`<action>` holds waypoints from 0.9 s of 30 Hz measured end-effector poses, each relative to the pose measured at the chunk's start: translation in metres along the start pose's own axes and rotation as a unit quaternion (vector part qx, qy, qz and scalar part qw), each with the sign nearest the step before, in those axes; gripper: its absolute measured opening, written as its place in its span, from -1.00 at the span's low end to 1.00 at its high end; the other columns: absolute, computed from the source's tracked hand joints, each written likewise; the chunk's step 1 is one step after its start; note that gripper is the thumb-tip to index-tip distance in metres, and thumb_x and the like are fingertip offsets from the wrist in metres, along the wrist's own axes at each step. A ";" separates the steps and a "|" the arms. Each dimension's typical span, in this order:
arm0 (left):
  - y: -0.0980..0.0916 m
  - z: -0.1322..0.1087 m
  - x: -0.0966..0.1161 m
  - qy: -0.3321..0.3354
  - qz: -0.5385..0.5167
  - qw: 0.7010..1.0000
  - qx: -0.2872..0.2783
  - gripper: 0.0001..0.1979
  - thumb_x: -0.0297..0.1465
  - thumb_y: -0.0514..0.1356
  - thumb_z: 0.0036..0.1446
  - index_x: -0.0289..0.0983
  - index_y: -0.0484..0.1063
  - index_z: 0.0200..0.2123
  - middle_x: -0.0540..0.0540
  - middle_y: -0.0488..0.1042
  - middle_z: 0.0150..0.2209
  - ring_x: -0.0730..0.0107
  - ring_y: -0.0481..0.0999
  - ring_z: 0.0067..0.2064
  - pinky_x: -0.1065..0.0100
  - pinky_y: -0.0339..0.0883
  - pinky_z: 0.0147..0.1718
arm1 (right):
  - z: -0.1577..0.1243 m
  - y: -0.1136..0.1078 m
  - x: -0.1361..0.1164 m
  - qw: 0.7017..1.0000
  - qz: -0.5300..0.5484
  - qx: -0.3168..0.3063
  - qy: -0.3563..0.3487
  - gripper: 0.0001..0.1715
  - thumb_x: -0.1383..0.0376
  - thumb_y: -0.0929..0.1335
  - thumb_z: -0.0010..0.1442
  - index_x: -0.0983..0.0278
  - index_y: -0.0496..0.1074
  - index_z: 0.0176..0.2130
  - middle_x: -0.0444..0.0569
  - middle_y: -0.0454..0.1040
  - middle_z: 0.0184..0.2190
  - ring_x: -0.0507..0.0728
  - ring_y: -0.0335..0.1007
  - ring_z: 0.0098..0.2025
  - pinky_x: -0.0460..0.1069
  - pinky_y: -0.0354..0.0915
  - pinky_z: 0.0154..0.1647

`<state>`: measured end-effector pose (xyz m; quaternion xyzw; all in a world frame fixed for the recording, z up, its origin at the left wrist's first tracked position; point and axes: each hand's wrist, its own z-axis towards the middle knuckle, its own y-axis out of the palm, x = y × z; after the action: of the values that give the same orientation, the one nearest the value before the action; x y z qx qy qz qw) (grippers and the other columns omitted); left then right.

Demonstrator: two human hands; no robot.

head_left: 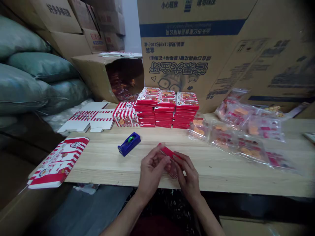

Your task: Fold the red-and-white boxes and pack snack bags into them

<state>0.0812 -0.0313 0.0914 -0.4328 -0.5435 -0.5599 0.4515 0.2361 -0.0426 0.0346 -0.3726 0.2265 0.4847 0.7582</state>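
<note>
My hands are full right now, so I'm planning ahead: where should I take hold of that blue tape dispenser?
Once the red packet is down, take the blue tape dispenser across its long body, from above with the left hand, the nearer one. It lies slanted on the wooden table, so its top and sides look free.

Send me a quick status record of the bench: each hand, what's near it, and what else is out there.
Left hand: holding a small red-edged clear packet
Right hand: holding the same packet from the other side
Nearest tool: blue tape dispenser, lying on the wooden table
Behind hands: stacks of red printed boxes
Right side: clear bags of packets
Left side: flat unfolded box blank
</note>
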 end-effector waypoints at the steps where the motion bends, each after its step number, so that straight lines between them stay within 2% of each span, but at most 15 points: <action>1: 0.007 0.002 -0.005 -0.016 -0.027 1.000 -0.002 -0.37 -0.26 0.38 0.15 -0.23 0.33 0.26 0.02 0.57 -0.43 0.37 0.56 -0.41 0.34 0.48 -0.33 | -0.001 0.000 -0.001 1.000 0.000 -0.001 -0.004 -0.54 0.45 0.27 0.41 0.07 0.47 0.17 0.08 0.47 0.13 0.25 0.44 0.18 0.20 0.49 0.11; 3: 0.012 0.007 -0.016 -0.040 -0.066 0.997 0.009 -0.14 -0.29 0.41 0.12 -0.27 0.08 0.39 0.05 0.57 -0.44 0.39 0.57 -0.42 0.37 0.47 -0.33 | -0.001 -0.001 -0.002 1.000 -0.002 0.000 -0.007 -0.53 0.47 0.28 0.41 0.08 0.45 0.19 0.09 0.47 0.14 0.24 0.44 0.18 0.19 0.50 0.12; 4: 0.012 0.010 -0.021 -0.048 -0.077 0.996 0.014 -0.11 -0.29 0.42 0.10 -0.29 0.05 0.39 0.05 0.57 -0.45 0.40 0.57 -0.42 0.38 0.47 -0.32 | 0.000 -0.002 -0.002 1.000 -0.004 0.003 -0.004 -0.50 0.47 0.28 0.40 0.08 0.42 0.22 0.09 0.48 0.12 0.23 0.45 0.18 0.19 0.50 0.12; 6: 0.011 0.013 -0.028 -0.055 -0.092 0.994 0.015 -0.14 -0.28 0.43 0.10 -0.29 0.08 0.35 0.04 0.57 -0.46 0.40 0.57 -0.43 0.37 0.48 -0.30 | 0.001 -0.005 0.000 1.000 -0.018 -0.001 -0.008 -0.40 0.47 0.29 0.40 0.05 0.31 0.32 0.08 0.50 0.11 0.23 0.46 0.17 0.23 0.47 0.17; 8: 0.011 0.014 -0.030 -0.055 -0.104 0.993 0.007 -0.19 -0.27 0.43 0.12 -0.26 0.11 0.32 0.03 0.59 -0.44 0.39 0.59 -0.42 0.36 0.48 -0.29 | 0.003 -0.010 0.003 0.998 -0.049 -0.033 -0.032 -0.32 0.48 0.27 0.40 0.02 0.23 0.38 0.08 0.47 0.16 0.25 0.44 0.20 0.34 0.36 0.29; 10: 0.010 0.014 -0.031 -0.062 -0.111 0.992 -0.005 -0.21 -0.23 0.42 0.12 -0.25 0.12 0.30 -0.01 0.61 -0.41 0.36 0.61 -0.40 0.34 0.49 -0.27 | 0.006 -0.014 0.006 0.993 -0.079 -0.072 -0.054 -0.30 0.49 0.25 0.40 -0.01 0.23 0.39 0.09 0.43 0.21 0.28 0.38 0.27 0.45 0.18 0.39; 12: 0.008 0.018 -0.034 -0.075 -0.092 0.993 -0.018 -0.21 -0.20 0.42 0.12 -0.25 0.13 0.29 -0.02 0.62 -0.42 0.35 0.60 -0.42 0.33 0.49 -0.30 | 0.010 -0.017 0.007 0.992 -0.082 -0.083 -0.048 -0.32 0.48 0.25 0.40 -0.01 0.26 0.37 0.09 0.45 0.19 0.28 0.39 0.27 0.48 0.11 0.41; 14: 0.002 0.025 -0.040 -0.070 -0.035 0.997 -0.024 -0.26 -0.18 0.42 0.12 -0.26 0.19 0.25 0.07 0.54 -0.53 0.42 0.51 -0.52 0.42 0.42 -0.42 | 0.015 -0.018 0.005 0.996 -0.056 -0.072 -0.025 -0.35 0.47 0.27 0.40 0.00 0.29 0.35 0.07 0.49 0.10 0.24 0.45 0.20 0.44 0.18 0.40; 16: -0.008 0.032 -0.047 -0.042 0.030 0.998 -0.020 -0.39 -0.17 0.42 0.12 -0.26 0.30 0.13 0.18 0.40 -0.64 0.50 0.37 -0.61 0.51 0.26 -0.53 | 0.019 -0.018 0.001 0.998 -0.027 -0.060 0.001 -0.40 0.45 0.29 0.40 0.00 0.35 0.31 0.05 0.51 0.04 0.21 0.49 0.13 0.36 0.32 0.33; 19: -0.026 0.037 -0.053 -0.017 0.070 0.997 -0.029 -0.51 -0.15 0.41 0.12 -0.26 0.38 -0.01 0.18 0.35 -0.64 0.52 0.37 -0.59 0.52 0.24 -0.51 | 0.015 -0.019 -0.008 0.998 -0.007 -0.051 0.030 -0.46 0.44 0.30 0.40 0.02 0.41 0.26 0.05 0.51 0.02 0.20 0.50 0.11 0.24 0.47 0.20; 21: -0.038 0.031 -0.048 -0.063 0.057 0.995 -0.060 -0.43 -0.10 0.39 0.13 -0.25 0.34 0.09 0.08 0.49 -0.55 0.45 0.49 -0.52 0.46 0.36 -0.44 | 0.005 -0.019 -0.015 0.999 -0.007 -0.043 0.024 -0.44 0.47 0.32 0.38 0.03 0.43 0.25 0.03 0.53 0.07 0.19 0.50 0.14 0.24 0.44 0.24; 24: -0.054 0.009 -0.032 -0.197 -0.014 0.974 -0.111 -0.23 0.09 0.22 0.22 -0.22 0.16 0.33 -0.17 0.65 -0.32 0.20 0.66 -0.34 0.26 0.52 -0.30 | -0.018 -0.014 -0.026 0.999 -0.024 -0.029 -0.016 -0.38 0.54 0.32 0.34 0.03 0.43 0.25 -0.01 0.56 0.11 0.19 0.50 0.19 0.32 0.27 0.39; 26: -0.063 -0.009 -0.024 -0.256 -0.054 0.959 -0.109 -0.20 0.14 0.13 0.26 -0.20 0.13 0.38 -0.26 0.66 -0.18 0.11 0.69 -0.23 0.17 0.56 -0.23 | -0.038 -0.007 -0.031 0.998 -0.030 -0.029 -0.039 -0.33 0.58 0.32 0.32 0.04 0.42 0.26 -0.02 0.57 0.13 0.19 0.49 0.21 0.32 0.24 0.41; 27: -0.067 -0.017 -0.022 -0.266 -0.056 0.958 -0.097 -0.22 0.11 0.17 0.25 -0.19 0.17 0.38 -0.27 0.65 -0.12 0.10 0.69 -0.19 0.16 0.57 -0.22 | -0.049 -0.002 -0.034 0.998 -0.028 -0.039 -0.047 -0.30 0.60 0.32 0.31 0.04 0.40 0.28 -0.02 0.57 0.13 0.19 0.48 0.23 0.30 0.25 0.41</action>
<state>0.0211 -0.0477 0.0546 -0.5768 -0.6102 -0.4989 0.2147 0.2246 -0.1006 0.0287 -0.3846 0.1612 0.4886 0.7664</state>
